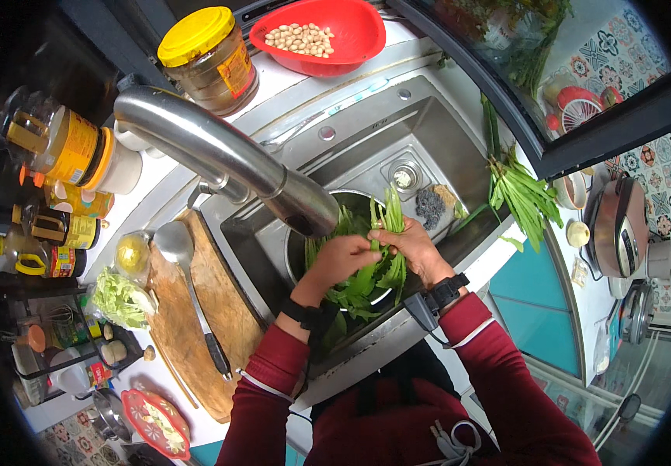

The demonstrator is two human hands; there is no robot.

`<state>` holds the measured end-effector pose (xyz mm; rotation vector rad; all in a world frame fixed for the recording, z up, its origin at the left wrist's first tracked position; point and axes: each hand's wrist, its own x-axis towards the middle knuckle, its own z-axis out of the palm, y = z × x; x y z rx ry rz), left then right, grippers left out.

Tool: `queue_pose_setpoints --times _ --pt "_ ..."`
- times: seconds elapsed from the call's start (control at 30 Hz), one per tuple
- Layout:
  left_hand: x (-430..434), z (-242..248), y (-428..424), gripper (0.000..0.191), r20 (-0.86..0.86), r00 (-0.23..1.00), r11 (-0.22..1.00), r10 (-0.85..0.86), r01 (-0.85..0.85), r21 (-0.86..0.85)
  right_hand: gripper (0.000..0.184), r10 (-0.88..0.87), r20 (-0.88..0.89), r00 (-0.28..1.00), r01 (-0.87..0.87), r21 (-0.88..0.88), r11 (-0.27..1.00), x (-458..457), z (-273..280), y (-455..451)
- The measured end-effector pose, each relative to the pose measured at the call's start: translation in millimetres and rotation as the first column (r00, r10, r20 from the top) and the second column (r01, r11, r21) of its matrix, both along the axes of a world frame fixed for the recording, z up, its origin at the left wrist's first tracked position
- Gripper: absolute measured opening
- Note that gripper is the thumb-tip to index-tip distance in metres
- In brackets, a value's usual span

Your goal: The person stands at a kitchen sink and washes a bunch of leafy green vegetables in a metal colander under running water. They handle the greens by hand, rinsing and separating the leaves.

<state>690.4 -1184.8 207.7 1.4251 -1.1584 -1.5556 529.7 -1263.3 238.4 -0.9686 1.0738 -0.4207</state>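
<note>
A bunch of long green leafy stalks (392, 218) is gripped in my right hand (415, 247) over the sink. My left hand (344, 256) reaches in beside it, its fingertips at the stalks; whether they pinch one is not clear. Under both hands, a round metal basin (289, 247) in the steel sink (457, 131) holds more loose green leaves (358, 291). The brushed metal faucet (289, 195) arches over the basin, with no water seen running from it.
Left of the sink, a wooden cutting board (219, 309) bears a metal spatula (192, 285). A steel scouring pad (430, 208) lies near the drain (405, 176). More greens (521, 192) rest on the right edge. Behind stand a yellow-lidded jar (213, 70) and a red bowl (353, 29) of peanuts.
</note>
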Motion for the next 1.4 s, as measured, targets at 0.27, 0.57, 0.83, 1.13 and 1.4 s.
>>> queue_pose_setpoints --times 0.27,0.57,0.83,1.13,1.4 --pt "-7 8 -17 0.021 -0.279 0.927 0.967 0.250 -0.255 0.019 0.016 -0.003 -0.034 0.999 0.002 -0.018 1.000 -6 4 17" --pt "-3 -27 -27 0.025 -0.253 0.906 0.923 0.340 -0.271 0.271 0.017 0.027 -0.079 0.997 -0.024 0.048 0.999 -15 -9 19" --pt "28 -131 -23 0.023 -0.069 0.838 0.779 0.541 -0.469 0.416 0.019 0.424 -0.655 0.625 -0.431 0.163 0.888 11 -153 -26" --pt "26 -156 -21 0.025 -0.064 0.932 0.740 0.356 -0.239 0.628 0.022 0.477 -0.718 0.507 -0.594 0.110 0.797 22 -217 -19" --pt "-1 -107 -33 0.037 -0.383 0.791 0.829 0.478 -0.261 0.495 0.030 0.186 -0.334 0.924 -0.121 0.206 0.971 -5 -105 -24"
